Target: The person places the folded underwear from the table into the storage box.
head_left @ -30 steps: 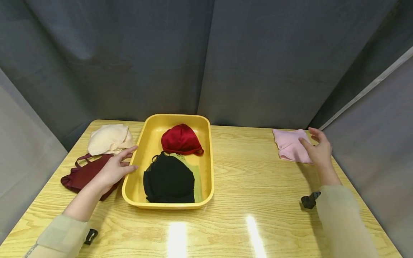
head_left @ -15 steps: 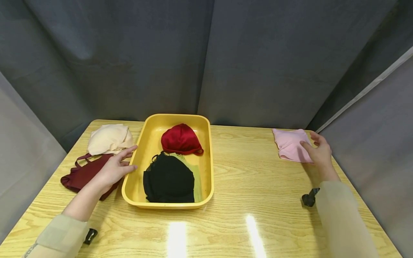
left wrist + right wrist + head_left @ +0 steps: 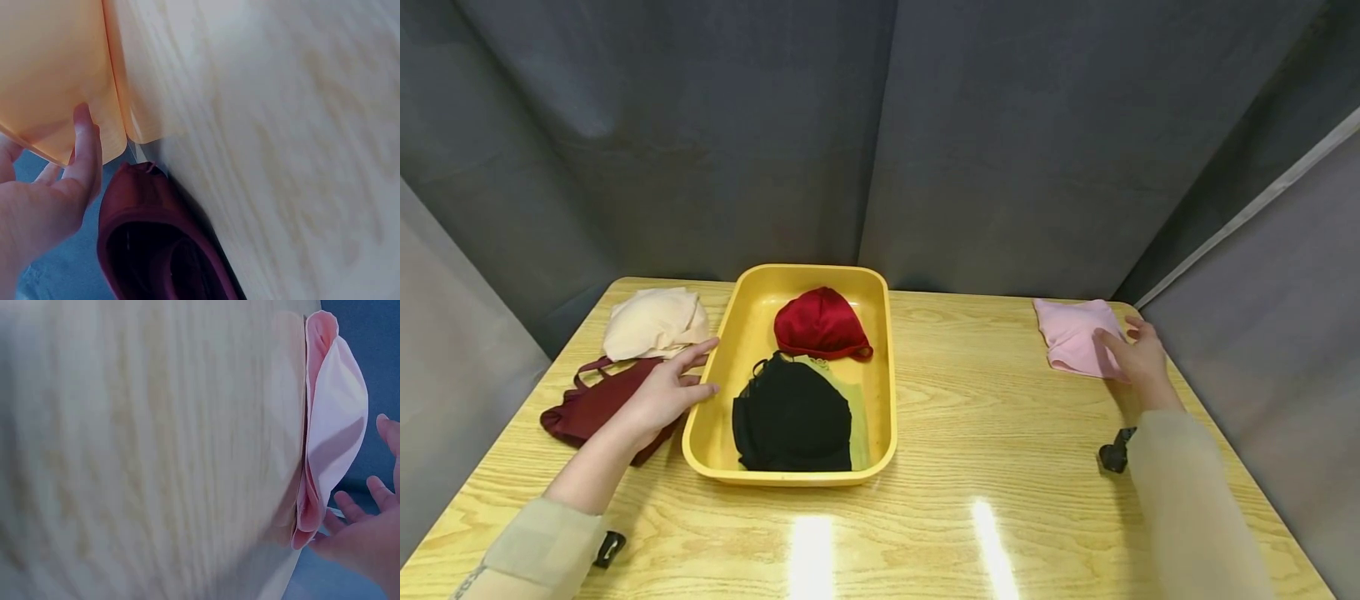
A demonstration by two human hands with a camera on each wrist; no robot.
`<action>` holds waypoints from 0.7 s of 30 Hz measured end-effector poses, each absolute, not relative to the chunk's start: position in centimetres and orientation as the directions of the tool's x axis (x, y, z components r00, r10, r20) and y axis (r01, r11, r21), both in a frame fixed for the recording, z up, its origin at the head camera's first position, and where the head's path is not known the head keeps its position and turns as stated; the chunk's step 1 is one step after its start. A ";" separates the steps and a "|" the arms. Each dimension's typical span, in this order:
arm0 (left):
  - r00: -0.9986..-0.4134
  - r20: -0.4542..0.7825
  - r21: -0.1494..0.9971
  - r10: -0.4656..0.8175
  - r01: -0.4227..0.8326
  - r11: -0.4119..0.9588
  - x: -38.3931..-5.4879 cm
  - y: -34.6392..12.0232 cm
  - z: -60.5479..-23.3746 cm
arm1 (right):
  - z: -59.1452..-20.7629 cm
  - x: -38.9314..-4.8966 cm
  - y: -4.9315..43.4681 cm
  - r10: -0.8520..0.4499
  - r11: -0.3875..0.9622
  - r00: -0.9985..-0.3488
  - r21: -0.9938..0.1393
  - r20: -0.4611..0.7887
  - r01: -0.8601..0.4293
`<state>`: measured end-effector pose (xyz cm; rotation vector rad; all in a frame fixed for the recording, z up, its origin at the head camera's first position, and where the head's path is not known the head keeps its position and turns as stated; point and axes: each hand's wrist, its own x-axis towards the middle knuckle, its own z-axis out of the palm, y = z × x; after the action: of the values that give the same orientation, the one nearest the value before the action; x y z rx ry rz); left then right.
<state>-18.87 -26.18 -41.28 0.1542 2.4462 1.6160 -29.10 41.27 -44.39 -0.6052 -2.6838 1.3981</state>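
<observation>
My left hand (image 3: 658, 404) lies with relaxed fingers at the left rim of a yellow tray (image 3: 892, 375). In the left wrist view, its fingers (image 3: 87, 153) overlap the tray's side wall (image 3: 56, 62), above a maroon strappy garment (image 3: 140, 200). On the right, my right hand (image 3: 1144, 358) is beside a folded pink garment (image 3: 1075, 333), thumb near its right edge. The right wrist view has the hand's fingers (image 3: 353, 506) spread close to the lower end of the pink garment (image 3: 340, 406), which lies on the table.
Inside the tray are a red satin bra (image 3: 822, 325), a black strappy garment (image 3: 797, 421) and a yellow-green one (image 3: 859, 425) partly beneath it. A cream garment (image 3: 655, 323) lies left of the tray. Grey curtains (image 3: 1000, 150) stand behind the wooden table (image 3: 970, 400).
My right hand has lowered slightly toward the pink garment's right edge. The left hand, tray and garments have stayed in place.
</observation>
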 end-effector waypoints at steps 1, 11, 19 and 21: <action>-0.973 -0.114 0.919 0.200 -0.027 0.393 -18.9 -26.2 -41.3 | -44.4 -29.2 41.2 0.367 0.512 -0.920 -0.796 -0.136 0.322; -0.974 -0.116 0.917 0.197 -0.029 0.398 -18.7 -26.1 -41.1 | -44.2 -29.9 40.4 0.397 0.546 -0.894 -0.728 -0.209 0.413; -0.976 -0.108 0.912 0.189 -0.022 0.411 -18.8 -26.1 -41.1 | -44.2 -30.1 40.2 0.427 0.537 -0.865 -0.696 -0.263 0.476; -0.976 -0.108 0.910 0.187 -0.022 0.413 -18.8 -26.1 -41.1 | -44.2 -30.1 40.2 0.425 0.536 -0.866 -0.698 -0.263 0.475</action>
<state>-18.75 -26.13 -41.06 0.1460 2.4730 1.5979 -30.12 40.16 -44.20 -0.8234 -2.8070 1.3050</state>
